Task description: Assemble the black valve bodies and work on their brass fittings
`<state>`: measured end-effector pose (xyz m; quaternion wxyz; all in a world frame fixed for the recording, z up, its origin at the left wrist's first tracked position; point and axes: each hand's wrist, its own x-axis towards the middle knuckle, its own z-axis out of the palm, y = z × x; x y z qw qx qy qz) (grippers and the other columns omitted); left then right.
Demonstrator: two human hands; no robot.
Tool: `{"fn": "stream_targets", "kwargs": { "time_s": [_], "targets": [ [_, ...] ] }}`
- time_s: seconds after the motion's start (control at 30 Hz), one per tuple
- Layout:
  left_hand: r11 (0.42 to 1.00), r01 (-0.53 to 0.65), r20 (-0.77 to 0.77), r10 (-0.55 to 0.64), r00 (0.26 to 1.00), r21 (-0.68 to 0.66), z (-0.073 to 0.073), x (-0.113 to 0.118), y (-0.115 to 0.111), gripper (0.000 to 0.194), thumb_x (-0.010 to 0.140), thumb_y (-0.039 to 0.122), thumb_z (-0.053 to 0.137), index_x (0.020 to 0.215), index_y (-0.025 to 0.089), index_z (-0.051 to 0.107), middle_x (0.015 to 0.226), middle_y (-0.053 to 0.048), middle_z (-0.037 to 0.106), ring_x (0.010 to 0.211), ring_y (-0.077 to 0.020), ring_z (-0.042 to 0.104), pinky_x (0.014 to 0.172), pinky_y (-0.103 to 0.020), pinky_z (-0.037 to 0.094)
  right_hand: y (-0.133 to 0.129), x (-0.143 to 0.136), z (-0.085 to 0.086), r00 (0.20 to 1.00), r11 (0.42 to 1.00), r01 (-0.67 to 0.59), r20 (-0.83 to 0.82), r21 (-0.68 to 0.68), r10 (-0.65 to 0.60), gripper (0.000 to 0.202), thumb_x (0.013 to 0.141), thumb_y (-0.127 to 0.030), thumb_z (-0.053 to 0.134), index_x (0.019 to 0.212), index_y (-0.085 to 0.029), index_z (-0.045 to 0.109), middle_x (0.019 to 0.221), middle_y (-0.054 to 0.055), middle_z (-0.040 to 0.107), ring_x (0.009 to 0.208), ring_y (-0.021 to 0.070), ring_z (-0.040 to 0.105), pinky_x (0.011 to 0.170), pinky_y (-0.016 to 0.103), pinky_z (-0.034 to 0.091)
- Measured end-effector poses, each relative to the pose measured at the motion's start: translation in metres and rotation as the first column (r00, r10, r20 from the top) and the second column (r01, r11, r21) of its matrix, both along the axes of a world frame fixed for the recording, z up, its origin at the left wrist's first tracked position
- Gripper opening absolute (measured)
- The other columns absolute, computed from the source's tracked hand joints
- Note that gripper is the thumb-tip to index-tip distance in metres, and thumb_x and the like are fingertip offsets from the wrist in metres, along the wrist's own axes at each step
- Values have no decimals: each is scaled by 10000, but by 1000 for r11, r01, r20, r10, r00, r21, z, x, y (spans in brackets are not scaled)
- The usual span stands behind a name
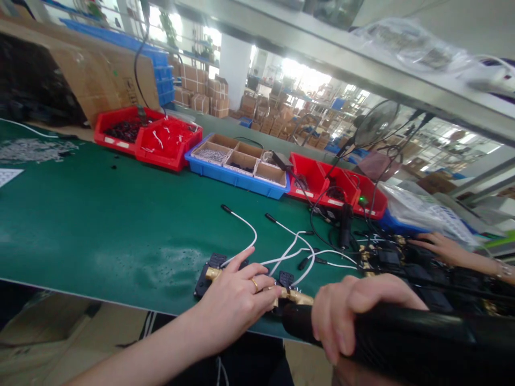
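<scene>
My left hand (245,295) lies over a black part with brass fittings (212,273) near the bench's front edge. Its fingers curl across the part, and a ring is on one finger. My right hand (358,311) is wrapped round a thick black electric screwdriver (402,335), held nearly level. The driver's narrow end points left, close to a brass fitting (296,296) beside my left fingertips; whether its tip touches is hidden. Several white cables (292,236) with black plugs spread out behind my hands from the black parts.
Another person's hand (442,249) reaches over black and brass assemblies (392,262) at right. Along the back of the green bench (120,225) stand red bins (161,158), a blue divided tray (241,185) and more red bins (338,201). A shelf beam (281,40) runs overhead.
</scene>
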<state>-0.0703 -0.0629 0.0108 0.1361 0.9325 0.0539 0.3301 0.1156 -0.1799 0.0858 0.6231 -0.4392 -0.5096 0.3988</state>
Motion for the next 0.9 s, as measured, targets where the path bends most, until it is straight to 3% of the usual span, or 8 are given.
{"fn": "stream_targets", "kwargs": {
  "time_s": [0.13,0.23,0.33,0.43,0.5,0.73,0.8,0.9],
  "targets": [
    [1000,-13,-66,13,998,-11,5,-5,5,92,964,233,578,1011,242,657,950,64,744,1001,-152,601,1208,-430,153,15,-5,7,969,964,-242,-19,108,245,315,885,-619,618,1046,-368,719,505,19,629,363,215,591,423,334,529],
    [994,6,-112,-19,994,-111,12,-9,11,100,953,230,594,904,261,675,886,84,745,971,-157,596,1178,-464,192,32,-21,12,934,925,-346,-32,156,355,333,895,-593,633,1025,-299,719,559,24,668,398,214,621,428,333,547],
    [969,9,-208,-62,976,-248,17,-9,16,110,942,237,611,895,274,703,905,63,747,965,-163,603,1145,-496,237,42,-37,18,933,928,-337,-73,157,351,330,891,-558,663,913,-231,708,561,30,665,425,205,634,428,314,549],
    [943,-20,-279,-79,957,-333,23,-3,19,67,895,216,676,865,261,715,894,47,743,958,-167,609,1108,-485,285,44,-49,21,965,967,-203,-134,157,224,308,884,-516,698,873,-209,697,561,30,661,432,190,633,429,285,540],
    [936,-5,-287,-102,952,-351,26,1,21,84,869,188,702,805,243,709,859,52,740,929,-159,604,1077,-448,311,42,-55,23,979,982,-114,-150,150,136,303,875,-519,709,870,-216,705,559,24,661,423,181,622,424,277,532],
    [937,88,-250,-180,951,-339,27,6,24,119,858,152,702,794,246,740,824,66,747,859,-152,560,957,-378,342,39,-60,23,970,995,-81,-226,52,90,280,832,-525,754,840,-246,775,553,25,686,445,183,645,453,275,545],
    [937,85,-246,-175,953,-338,26,7,24,112,876,190,695,795,246,749,800,57,743,849,-154,556,943,-377,340,42,-54,21,968,988,-120,-210,100,139,276,851,-519,734,876,-248,776,566,31,695,443,190,649,439,276,544],
    [944,75,-257,-163,952,-321,27,10,24,134,904,275,673,809,242,762,783,34,740,847,-167,557,924,-385,343,47,-40,16,928,927,-333,-114,172,354,233,914,-441,677,1025,-254,760,661,60,738,516,226,700,472,315,581]
  ]
}}
